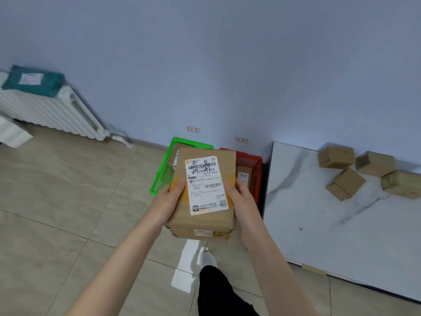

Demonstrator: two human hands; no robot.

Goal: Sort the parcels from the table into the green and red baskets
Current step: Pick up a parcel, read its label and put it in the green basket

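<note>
Gripping hands [169, 201] [242, 199], boxy cardboard parcel [206, 224] (labelled)

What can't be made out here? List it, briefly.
Head view only.
Green basket: contents mostly hidden behind the held parcel.
Red basket: left part hidden by parcel and right hand.
Left hand: grip under the parcel hidden.
Wall tags: too small to read.
Rightmost cardboard box on the marble table: cut by frame edge.

view: single, head-worn | facing: forward and down | near: parcel [205, 185] | far: floor [57, 190], wall [227, 53]
</note>
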